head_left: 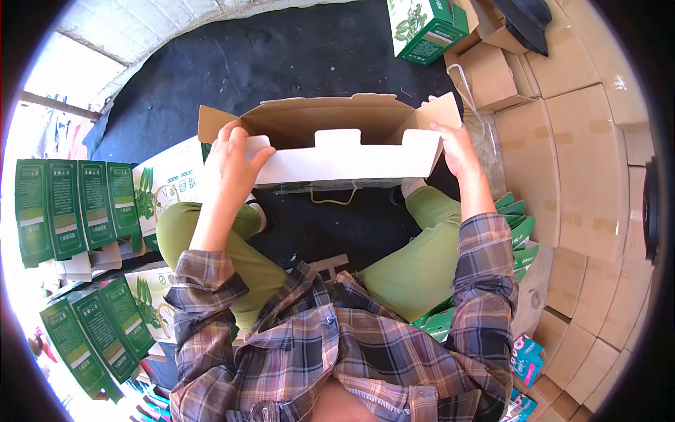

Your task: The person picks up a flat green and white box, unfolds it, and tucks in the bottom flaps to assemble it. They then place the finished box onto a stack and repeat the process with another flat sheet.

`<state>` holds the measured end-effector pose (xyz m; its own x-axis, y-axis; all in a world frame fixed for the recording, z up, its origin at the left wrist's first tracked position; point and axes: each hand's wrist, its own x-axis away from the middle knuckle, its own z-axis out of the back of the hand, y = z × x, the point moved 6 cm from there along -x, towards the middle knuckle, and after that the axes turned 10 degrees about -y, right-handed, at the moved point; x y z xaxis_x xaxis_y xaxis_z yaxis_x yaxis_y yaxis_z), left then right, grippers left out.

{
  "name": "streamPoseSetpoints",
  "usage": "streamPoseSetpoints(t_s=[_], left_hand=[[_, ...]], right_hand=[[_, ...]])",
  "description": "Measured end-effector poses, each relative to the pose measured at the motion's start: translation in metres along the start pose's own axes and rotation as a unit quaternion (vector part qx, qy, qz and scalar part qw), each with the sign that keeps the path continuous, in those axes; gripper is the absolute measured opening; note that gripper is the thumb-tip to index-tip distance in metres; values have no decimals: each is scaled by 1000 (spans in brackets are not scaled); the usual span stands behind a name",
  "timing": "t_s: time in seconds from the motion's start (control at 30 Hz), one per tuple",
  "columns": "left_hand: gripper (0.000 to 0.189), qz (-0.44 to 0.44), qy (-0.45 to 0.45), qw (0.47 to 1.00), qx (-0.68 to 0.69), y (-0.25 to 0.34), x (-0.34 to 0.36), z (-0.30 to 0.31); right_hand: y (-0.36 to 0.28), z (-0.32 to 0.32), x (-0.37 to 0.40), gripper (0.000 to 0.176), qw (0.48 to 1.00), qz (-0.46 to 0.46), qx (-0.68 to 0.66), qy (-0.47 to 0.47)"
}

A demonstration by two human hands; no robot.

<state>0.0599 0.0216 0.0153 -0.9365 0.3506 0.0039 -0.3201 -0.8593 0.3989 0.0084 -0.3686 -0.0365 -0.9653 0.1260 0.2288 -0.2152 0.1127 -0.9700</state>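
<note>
An open cardboard box [344,163], white outside and brown inside, stands between my knees with its top flaps raised. The tabbed white front flap faces me, and a yellowish cord handle [336,201] hangs below it. My left hand [238,156] grips the box's left corner, thumb on the white flap and fingers by the brown side flap. At the opposite corner, my right hand [453,141] holds the right side flap, its thumb on the flap's near face and its other fingers mostly hidden behind. The inside of the box is shadowed.
Green-and-white printed boxes [77,204] stand in rows on the left. Another printed box [429,32] is at the upper right on the black ground sheet [281,56]. Brown cartons [583,169] are stacked along the right. Flat green packages [517,228] lie beside my right arm.
</note>
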Motion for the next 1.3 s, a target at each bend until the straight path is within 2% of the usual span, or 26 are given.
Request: streamPoseSetpoints(t_s=[0.1, 0.17, 0.23, 0.27, 0.3, 0.37, 0.47, 0.57, 0.6, 0.63, 0.7, 0.77, 0.83, 0.87, 0.93, 1.03, 1.1, 1.13, 1.17, 1.23, 1.3], left_hand=[[41, -2, -27, 999, -45, 6, -8, -7], [43, -14, -52, 996, -73, 9, -11, -17], [55, -90, -17, 992, -84, 19, -10, -26], [70, -105, -13, 989, -107, 21, -11, -29], [70, -106, -13, 988, -107, 22, -12, -31], [79, -101, -24, 994, 15, 21, -14, -32], [87, -80, -43, 996, -6, 18, -16, -40], [90, -71, -72, 995, -15, 16, -16, -50], [92, -57, -95, 994, -18, 16, -16, -52], [92, -57, -95, 994, -17, 18, -14, -52], [93, -59, -94, 993, -34, 20, -12, -53], [93, -61, -95, 993, -38, 23, -10, -50], [93, -59, -97, 993, -42, 25, -8, -48], [93, -61, -95, 992, -48, 25, -8, -47], [93, -61, -92, 992, -53, 25, -7, -47], [83, -86, -58, 993, -62, 29, -6, -40], [70, -215, 55, 973, -65, 44, 0, -17], [62, -234, 125, 963, -53, 48, 5, -2], [63, -223, 174, 957, -69, 50, 9, 11], [67, -170, 237, 957, 10, 37, 11, 25], [71, -86, 242, 957, 134, 14, 7, 24]], right_hand=[[1, -1, 1, 53, 999, 9, -37, -3], [4, 1, -1, 53, 1000, 10, -9, -5], [0, -3, 0, 54, 1000, 12, 19, -8], [-2, -5, 1, 56, 999, 19, 34, -4], [-5, -8, 3, 57, 999, 25, 48, 0], [-6, -12, 7, 60, 998, 23, 56, -4], [-10, -18, 9, 65, 984, 61, 164, -28], [-13, -34, 15, 69, 977, 28, 197, -81], [-18, -39, 15, 74, 962, 71, 244, -96], [-19, -39, 16, 74, 962, 71, 245, -96], [-20, -44, 20, 73, 913, 56, 394, -87], [-8, -39, 14, 70, 901, 74, 416, -101], [0, -41, 9, 64, 864, 68, 487, -109], [4, -40, 9, 61, 863, 52, 492, -104], [-1, -47, 10, 64, 854, 73, 507, -93], [-7, -54, 13, 72, 836, 101, 535, -76], [-9, -58, 12, 77, 827, 112, 546, -76], [-8, -57, 12, 81, 823, 105, 554, -74], [-8, -55, 12, 84, 819, 98, 561, -72], [-7, -55, 12, 85, 815, 98, 567, -71], [-7, -56, 11, 86, 811, 101, 572, -73]])
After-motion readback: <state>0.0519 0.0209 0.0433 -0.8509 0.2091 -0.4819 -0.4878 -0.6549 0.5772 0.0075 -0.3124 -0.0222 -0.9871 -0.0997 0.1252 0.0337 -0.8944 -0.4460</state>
